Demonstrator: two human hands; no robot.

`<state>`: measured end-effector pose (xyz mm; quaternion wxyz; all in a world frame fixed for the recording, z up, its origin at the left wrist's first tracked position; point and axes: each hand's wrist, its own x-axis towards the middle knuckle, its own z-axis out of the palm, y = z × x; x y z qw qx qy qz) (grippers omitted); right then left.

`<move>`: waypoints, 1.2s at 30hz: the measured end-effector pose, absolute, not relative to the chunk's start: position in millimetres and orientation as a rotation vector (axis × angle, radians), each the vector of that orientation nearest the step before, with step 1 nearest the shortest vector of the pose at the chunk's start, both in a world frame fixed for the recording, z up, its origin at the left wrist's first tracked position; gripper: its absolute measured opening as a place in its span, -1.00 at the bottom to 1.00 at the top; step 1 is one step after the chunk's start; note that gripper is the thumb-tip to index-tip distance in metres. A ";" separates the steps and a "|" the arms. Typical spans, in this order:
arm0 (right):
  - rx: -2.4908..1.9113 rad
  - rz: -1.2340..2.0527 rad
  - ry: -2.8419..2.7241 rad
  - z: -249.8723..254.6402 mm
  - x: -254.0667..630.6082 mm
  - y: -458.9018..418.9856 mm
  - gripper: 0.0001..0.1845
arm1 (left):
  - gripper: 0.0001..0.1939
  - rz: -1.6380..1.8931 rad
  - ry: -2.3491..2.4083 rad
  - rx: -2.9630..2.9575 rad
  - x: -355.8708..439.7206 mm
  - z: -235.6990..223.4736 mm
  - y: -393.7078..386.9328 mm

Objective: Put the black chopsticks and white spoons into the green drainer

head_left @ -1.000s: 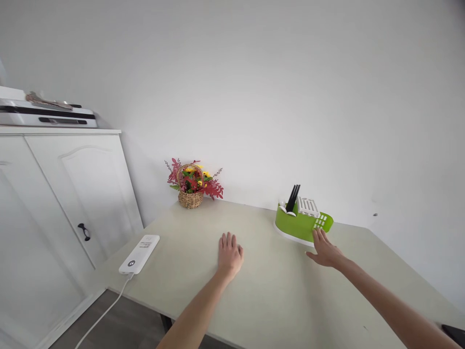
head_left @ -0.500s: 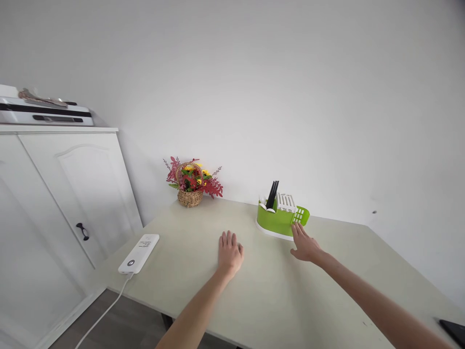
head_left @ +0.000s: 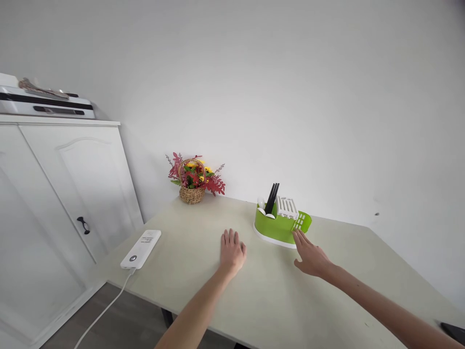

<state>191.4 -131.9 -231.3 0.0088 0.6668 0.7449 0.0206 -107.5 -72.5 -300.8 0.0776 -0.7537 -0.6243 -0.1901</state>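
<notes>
A green cutlery holder with a white base stands on the pale table, right of centre. Several black chopsticks, white spoons and a white slotted rack sit in its top. At its right end is a perforated green basket. My right hand has its fingers stretched out, fingertips at the holder's right front side; from this angle they appear to touch it. Palm down on the table, my left hand lies left of the holder, fingers extended and holding nothing.
A wicker basket of artificial flowers stands by the wall. Near the left edge lies a white power bank with a cable. A white cabinet adjoins the table; a dark object sits at the right edge.
The cutlery holder has shifted slightly towards me, with my right hand moving along at its right end. My left hand stays in place. The view has shifted a little.
</notes>
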 end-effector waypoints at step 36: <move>2.047 -1.498 1.739 -264.8 267.7 -254.3 -0.13 | -0.50 -0.965 -1.896 -2.420 -113.6 -284.7 -73.1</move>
